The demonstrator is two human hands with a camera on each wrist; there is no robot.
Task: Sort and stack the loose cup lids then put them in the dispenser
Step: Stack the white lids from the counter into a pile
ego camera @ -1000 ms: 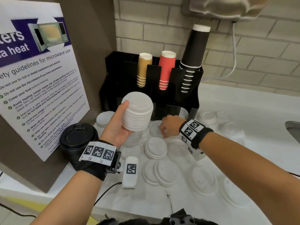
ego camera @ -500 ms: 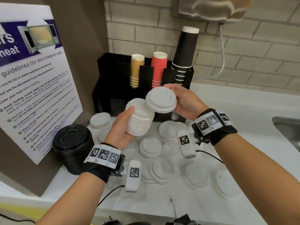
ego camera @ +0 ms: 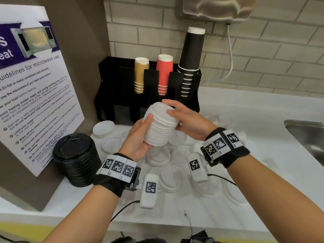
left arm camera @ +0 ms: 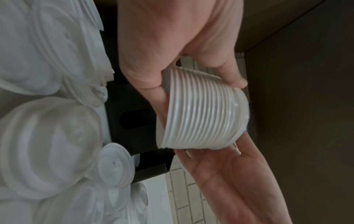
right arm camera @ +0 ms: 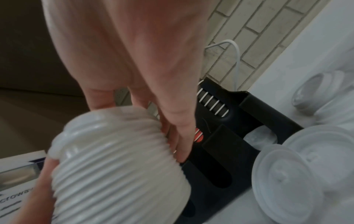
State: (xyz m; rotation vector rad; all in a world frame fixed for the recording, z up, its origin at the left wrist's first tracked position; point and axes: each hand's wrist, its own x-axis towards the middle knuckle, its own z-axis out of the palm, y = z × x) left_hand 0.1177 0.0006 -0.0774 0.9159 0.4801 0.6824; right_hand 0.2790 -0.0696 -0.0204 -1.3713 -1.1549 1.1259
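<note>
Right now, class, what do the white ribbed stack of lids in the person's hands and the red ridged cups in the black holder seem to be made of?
White ribbed stack of lids: probably thin moulded plastic, with a smooth, slightly glossy and faintly translucent look; the rims nest closely.
Red ridged cups: probably paper, with a matt corrugated sleeve and a pale rolled rim.

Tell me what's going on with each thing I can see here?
White lid stack: held up, tilted.
Left hand: grips the stack's side.
Right hand: presses the top lid on.
Black lid stack: standing on counter.
Loose lids: scattered flat on counter.
Cup holder: holding three cup stacks.
</note>
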